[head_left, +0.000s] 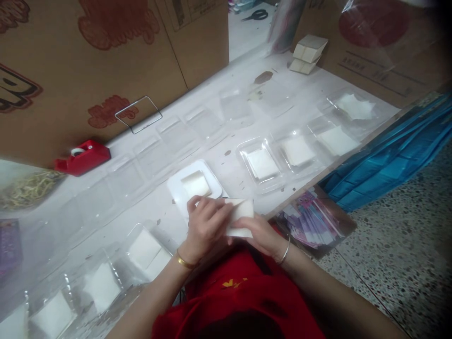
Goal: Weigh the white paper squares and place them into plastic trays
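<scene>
In the head view, the left hand (pixel 208 221) is bending its fingers partly closed over the left end of a stack of white sheets (pixel 246 208). The right hand (pixel 263 233) is gripping the other end, its thumb lying along the stack and most of its fingers hiding underneath, so how far those are curling cannot be told. The stack is sitting between both hands at the near edge of the table (pixel 231 165), in front of the person's red clothing (pixel 254 282).

Just beyond the left hand, a white plate (pixel 175 186) is bearing a smaller pale stack (pixel 196 184). To the right, a transparent tray (pixel 242 150) is holding white sheets (pixel 262 165), with similar filled trays standing beside it; more sheets (pixel 144 247) are lying in trays on the near left. A row of transparent containers (pixel 176 134) is running along the far side, before a cardboard box (pixel 141 61). A red tape dispenser (pixel 93 157) is standing at far left, and blue material (pixel 391 160) is hanging beyond the table's right edge.
</scene>
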